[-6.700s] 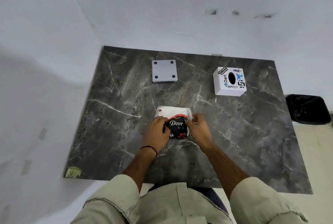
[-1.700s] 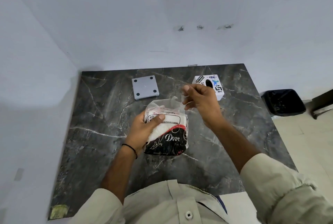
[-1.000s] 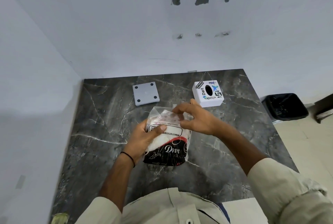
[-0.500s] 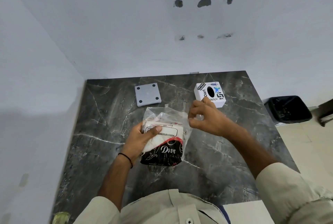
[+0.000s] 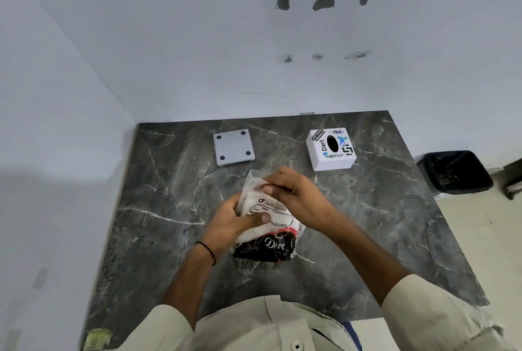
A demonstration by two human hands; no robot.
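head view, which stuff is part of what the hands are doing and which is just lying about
In the job: tissue pack, held by the left hand; right hand pinching the wrapper at its top.
Lying about: white stickered box and grey square plate, both untouched on the marble table; black bin on the floor.

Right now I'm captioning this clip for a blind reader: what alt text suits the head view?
A person's left hand grips a clear plastic tissue pack printed black and red at a dark marble table, while the right hand pinches its top. Behind lie a grey square plate with four dark dots and a white sticker-covered cube box.
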